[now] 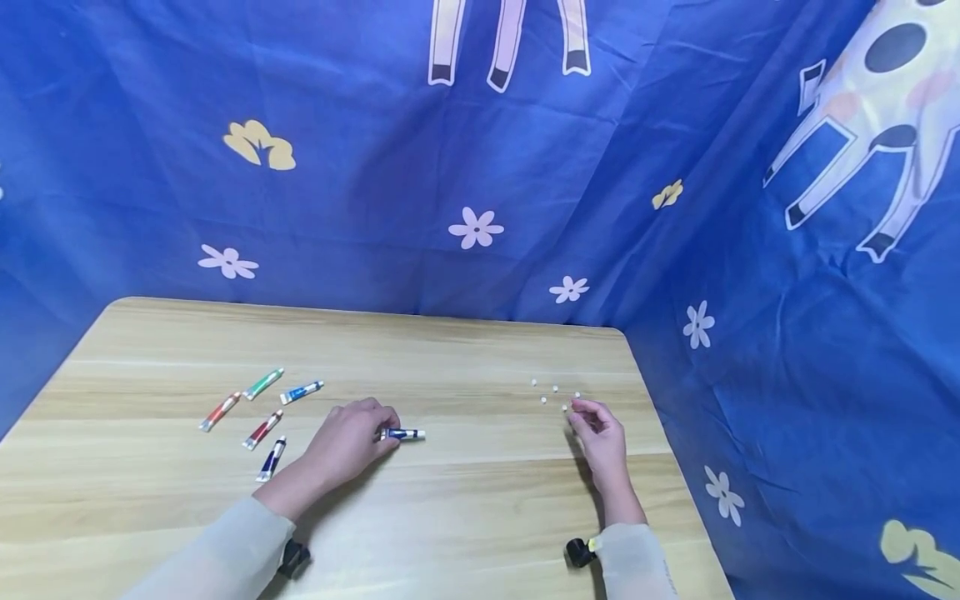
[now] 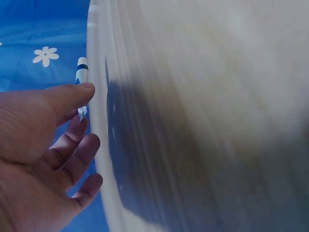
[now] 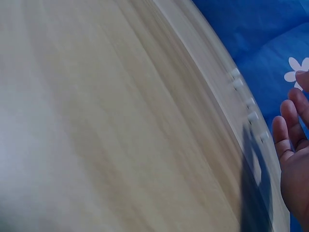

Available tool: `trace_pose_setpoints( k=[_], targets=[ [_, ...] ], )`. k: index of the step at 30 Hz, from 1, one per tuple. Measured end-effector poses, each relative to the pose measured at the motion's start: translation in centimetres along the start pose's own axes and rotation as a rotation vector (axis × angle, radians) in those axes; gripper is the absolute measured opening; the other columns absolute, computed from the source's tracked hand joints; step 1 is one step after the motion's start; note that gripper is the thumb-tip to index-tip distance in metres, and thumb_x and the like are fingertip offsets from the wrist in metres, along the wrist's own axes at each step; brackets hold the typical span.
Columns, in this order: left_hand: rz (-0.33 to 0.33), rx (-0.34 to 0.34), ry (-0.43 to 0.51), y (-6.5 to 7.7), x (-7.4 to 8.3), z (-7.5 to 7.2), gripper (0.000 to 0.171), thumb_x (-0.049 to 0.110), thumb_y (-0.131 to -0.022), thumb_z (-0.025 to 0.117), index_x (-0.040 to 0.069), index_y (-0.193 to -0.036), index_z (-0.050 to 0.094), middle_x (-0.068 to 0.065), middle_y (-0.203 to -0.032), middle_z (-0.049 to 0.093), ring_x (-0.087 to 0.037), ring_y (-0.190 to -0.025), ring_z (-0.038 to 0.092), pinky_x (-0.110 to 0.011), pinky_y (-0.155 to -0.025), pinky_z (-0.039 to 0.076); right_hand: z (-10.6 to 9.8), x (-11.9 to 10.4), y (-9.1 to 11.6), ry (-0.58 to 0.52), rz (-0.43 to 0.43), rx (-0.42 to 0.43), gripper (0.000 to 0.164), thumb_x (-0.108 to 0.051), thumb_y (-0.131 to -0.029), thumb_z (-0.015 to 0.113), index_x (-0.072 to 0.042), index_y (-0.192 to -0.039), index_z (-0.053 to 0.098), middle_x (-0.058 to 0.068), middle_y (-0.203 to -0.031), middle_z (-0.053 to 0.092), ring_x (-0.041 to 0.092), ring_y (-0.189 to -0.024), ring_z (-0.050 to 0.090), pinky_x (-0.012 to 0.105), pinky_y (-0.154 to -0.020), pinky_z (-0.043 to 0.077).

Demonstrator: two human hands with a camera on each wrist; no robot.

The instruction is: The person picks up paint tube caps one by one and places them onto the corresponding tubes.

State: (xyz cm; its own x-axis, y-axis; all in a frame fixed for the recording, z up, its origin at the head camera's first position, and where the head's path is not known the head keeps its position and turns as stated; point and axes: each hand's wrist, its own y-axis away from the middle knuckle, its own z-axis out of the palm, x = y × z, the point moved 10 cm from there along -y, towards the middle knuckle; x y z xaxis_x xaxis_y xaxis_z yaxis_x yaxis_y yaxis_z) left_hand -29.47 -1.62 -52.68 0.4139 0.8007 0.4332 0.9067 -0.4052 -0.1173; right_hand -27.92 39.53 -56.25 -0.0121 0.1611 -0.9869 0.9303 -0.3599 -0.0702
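My left hand (image 1: 348, 442) pinches a small paint tube (image 1: 405, 434) between thumb and fingers. The tube has a dark blue band and a white end, which points right in the head view. In the left wrist view, the tube (image 2: 82, 71) sticks out past the thumb while the other fingers are loosely bent. Over the right part of the table, my right hand (image 1: 603, 442) has its fingers loosely bent, fingertips beside several tiny white caps (image 1: 565, 408). The right wrist view shows those caps (image 3: 253, 117) in a row beyond the fingers; nothing shows in that hand (image 3: 299, 169).
Several paint tubes lie at the left of the wooden table (image 1: 480, 525): a green one (image 1: 264, 383), a blue one (image 1: 302, 392), red ones (image 1: 262, 430) and a dark blue one (image 1: 272, 459). A blue patterned cloth (image 1: 360, 250) hangs behind and to the right.
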Motion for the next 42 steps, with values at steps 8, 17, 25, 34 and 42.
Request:
trace_pose_setpoints(
  k=[8,17,25,34,42],
  targets=[
    [0.001,-0.011,-0.003,-1.1,-1.1,0.1,0.016,0.024,-0.088,0.089,0.021,-0.097,0.077,0.004,-0.090,0.070,-0.013,-0.079,0.063,-0.045,-0.078,0.051,-1.0,0.6,-1.6,0.022,-0.002,0.019,0.027,0.009,-0.096,0.072,0.009,-0.123,0.071,0.012,-0.114,0.075,0.003,-0.093,0.067,0.017,-0.081,0.060],
    [0.016,-0.019,-0.017,-2.3,-1.6,0.3,0.015,0.024,-0.091,0.087,0.020,-0.100,0.077,0.002,-0.093,0.071,-0.015,-0.080,0.065,-0.043,-0.077,0.050,-2.5,1.3,-3.3,0.106,0.010,0.027,0.025,0.006,-0.099,0.071,0.007,-0.125,0.072,0.027,-0.123,0.071,0.000,-0.096,0.067,0.013,-0.086,0.058],
    [0.026,0.004,-0.055,-3.9,-1.7,0.2,0.012,0.022,-0.092,0.085,0.018,-0.099,0.076,0.002,-0.090,0.068,-0.016,-0.078,0.062,-0.050,-0.080,0.052,-2.5,2.4,-5.0,0.167,0.013,-0.027,0.028,0.003,-0.102,0.068,0.006,-0.130,0.069,0.031,-0.134,0.067,0.000,-0.105,0.064,0.009,-0.091,0.053],
    [0.016,-0.021,-0.077,-6.0,-1.7,0.7,0.009,0.021,-0.094,0.082,0.019,-0.099,0.074,0.000,-0.093,0.069,-0.020,-0.082,0.065,-0.051,-0.082,0.051,-2.4,3.2,-6.2,0.239,0.011,-0.055,0.027,-0.001,-0.103,0.069,0.002,-0.131,0.071,0.026,-0.131,0.069,-0.002,-0.100,0.061,0.009,-0.089,0.050],
    [0.025,-0.035,-0.101,-8.3,-1.2,0.8,0.009,0.020,-0.095,0.081,0.016,-0.099,0.073,-0.004,-0.093,0.069,-0.024,-0.083,0.065,-0.050,-0.079,0.050,-2.2,3.8,-7.0,0.362,-0.002,-0.101,0.025,-0.004,-0.104,0.068,-0.001,-0.128,0.074,0.022,-0.124,0.071,0.004,-0.099,0.060,0.015,-0.088,0.049]
  ],
)
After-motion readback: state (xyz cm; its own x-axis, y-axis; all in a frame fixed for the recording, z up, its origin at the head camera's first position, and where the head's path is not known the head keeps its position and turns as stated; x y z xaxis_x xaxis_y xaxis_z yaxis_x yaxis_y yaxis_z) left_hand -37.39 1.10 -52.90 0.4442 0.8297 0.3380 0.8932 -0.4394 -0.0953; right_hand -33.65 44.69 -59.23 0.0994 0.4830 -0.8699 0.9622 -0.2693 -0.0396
